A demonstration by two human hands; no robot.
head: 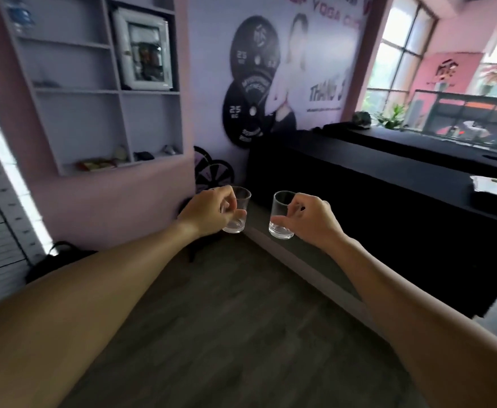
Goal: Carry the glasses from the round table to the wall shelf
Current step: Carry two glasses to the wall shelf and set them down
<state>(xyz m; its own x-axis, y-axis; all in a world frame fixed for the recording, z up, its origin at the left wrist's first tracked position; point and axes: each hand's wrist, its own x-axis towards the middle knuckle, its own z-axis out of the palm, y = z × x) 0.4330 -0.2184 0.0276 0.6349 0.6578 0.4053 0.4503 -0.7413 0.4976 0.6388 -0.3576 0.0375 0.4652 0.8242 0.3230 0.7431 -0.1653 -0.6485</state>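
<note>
- Head view, centre of the frame: 2 bare arms reach forward, each hand closed around 1 glass, held over the dark floor (226,290).
- Left hand (209,209) grips the left glass (238,213) from its left side, fingers wrapped across the front, thumb low near the base; the glass tilts a little to the right.
- Right hand (312,217) pinches the right glass (281,216) from its right side, thumb low on the wall, fingers at the rim; the glass stands nearly upright.
- Both glasses are small, clear tumblers with thick bases; they sit side by side, apart, not touching.
- Count: 2 glasses, 2 hands.
- Wall shelf (94,92) fills the upper left, pale, with several open compartments; small blurred items lie on its lowest level.
- Black counter (388,184) runs along the right.
</note>
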